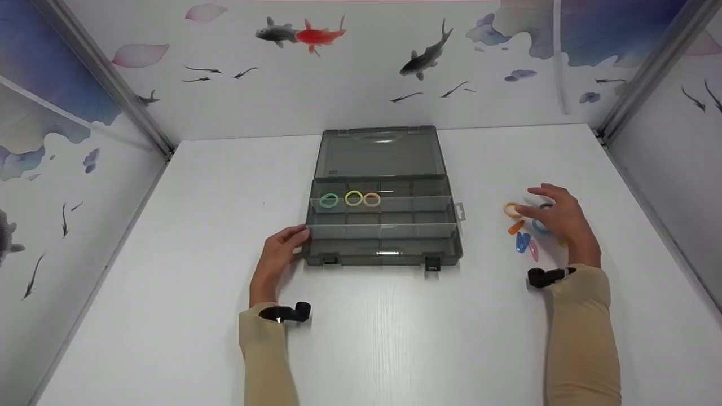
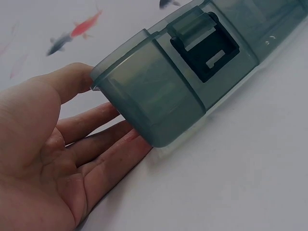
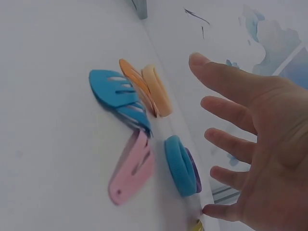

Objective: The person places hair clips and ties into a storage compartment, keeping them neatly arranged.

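A white desk point(image 1: 169, 282) fills the booth floor; three walls around it carry paper with fish, a red fish point(image 1: 317, 35) at 12 o'clock, grey metal corner posts point(image 1: 107, 79) at 10 and 2 o'clock

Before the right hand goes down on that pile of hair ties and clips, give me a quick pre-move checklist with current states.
1. Grey translucent plastic organiser box lid open: ok.
2. Left hand steadying box's front-left corner, fingers straight against it: ok.
3. Right hand empty, fingers spread above the pile: ok.
4. Pile visible: orange ring hair tie, blue ring hair tie, blue snap clip, pink snap clip: ok.
5. Three rings already sit in one middle-row compartment: ok.
6. Free compartments remaining: ok.
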Demonstrator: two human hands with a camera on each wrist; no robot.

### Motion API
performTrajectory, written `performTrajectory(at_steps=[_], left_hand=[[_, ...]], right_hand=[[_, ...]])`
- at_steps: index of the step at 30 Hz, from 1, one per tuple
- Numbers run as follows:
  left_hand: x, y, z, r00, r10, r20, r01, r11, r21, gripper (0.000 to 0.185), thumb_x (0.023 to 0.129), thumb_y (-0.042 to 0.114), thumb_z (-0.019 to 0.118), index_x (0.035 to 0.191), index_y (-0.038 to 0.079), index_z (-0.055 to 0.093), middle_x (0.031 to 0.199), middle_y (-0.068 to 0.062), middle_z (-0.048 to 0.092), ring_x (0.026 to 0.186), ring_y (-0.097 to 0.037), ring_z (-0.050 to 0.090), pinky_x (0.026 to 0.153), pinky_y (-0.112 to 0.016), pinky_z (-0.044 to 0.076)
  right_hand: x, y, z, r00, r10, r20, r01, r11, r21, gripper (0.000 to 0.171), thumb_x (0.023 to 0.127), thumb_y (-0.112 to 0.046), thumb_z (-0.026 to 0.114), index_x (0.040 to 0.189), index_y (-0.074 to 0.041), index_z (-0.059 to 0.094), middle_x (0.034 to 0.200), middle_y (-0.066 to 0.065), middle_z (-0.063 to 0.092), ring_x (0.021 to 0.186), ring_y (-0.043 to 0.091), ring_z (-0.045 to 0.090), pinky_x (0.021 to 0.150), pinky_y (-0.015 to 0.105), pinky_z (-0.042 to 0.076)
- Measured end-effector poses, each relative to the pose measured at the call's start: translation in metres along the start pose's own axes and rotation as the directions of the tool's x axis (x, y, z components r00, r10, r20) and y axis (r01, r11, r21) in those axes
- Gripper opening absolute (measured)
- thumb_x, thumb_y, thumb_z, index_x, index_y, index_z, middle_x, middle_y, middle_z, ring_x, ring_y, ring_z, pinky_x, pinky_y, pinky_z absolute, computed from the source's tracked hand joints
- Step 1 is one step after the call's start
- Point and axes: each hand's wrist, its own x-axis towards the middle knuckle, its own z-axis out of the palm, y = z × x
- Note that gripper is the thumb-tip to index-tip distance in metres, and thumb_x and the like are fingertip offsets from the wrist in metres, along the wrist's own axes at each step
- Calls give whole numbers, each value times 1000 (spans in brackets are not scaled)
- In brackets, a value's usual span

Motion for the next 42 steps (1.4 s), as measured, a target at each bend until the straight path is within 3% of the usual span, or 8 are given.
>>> performTrajectory(at_steps=[7, 17, 32, 42], left_hand=[[0, 2, -1, 1000, -7, 8, 7, 1000, 1, 44, 98, 35, 65, 137, 14, 62, 141, -9, 60, 130, -25, 55, 111, -45, 42], [5, 4, 1, 999, -8, 31, 9, 1000, -16, 46, 98, 36, 64, 138, 13, 60, 142, -9, 59, 131, -25, 54, 112, -44, 43], [2, -1, -1, 1000, 4, 24, -3, 999, -41, 44, 99, 32, 64, 137, 12, 60, 142, -10, 59, 130, -25, 55, 108, -43, 46], [2, -1, -3, 999, -4, 32, 5, 1000, -31, 47, 99, 34, 64, 139, 11, 59, 144, -11, 57, 132, -26, 54, 109, -43, 46]], right_hand=[[4, 0, 3, 998, 51, 31, -49, 998, -42, 85, 90, -50, 71, 155, -7, 36, 168, 22, 8, 151, 52, 9, 117, 69, 19], [6, 1, 7, 1000, 7, 24, -2, 982, -186, 68, 92, -37, 71, 145, -1, 48, 162, 31, 18, 148, 57, 10, 114, 76, 3], [9, 0, 11, 1000, -13, -15, 10, 984, -180, 55, 94, -37, 69, 134, 0, 59, 160, 31, 24, 143, 59, 21, 112, 76, 7], [11, 0, 13, 1000, 16, -5, -17, 982, -187, 57, 94, -38, 68, 137, -1, 56, 161, 30, 21, 146, 59, 14, 113, 76, 6]])
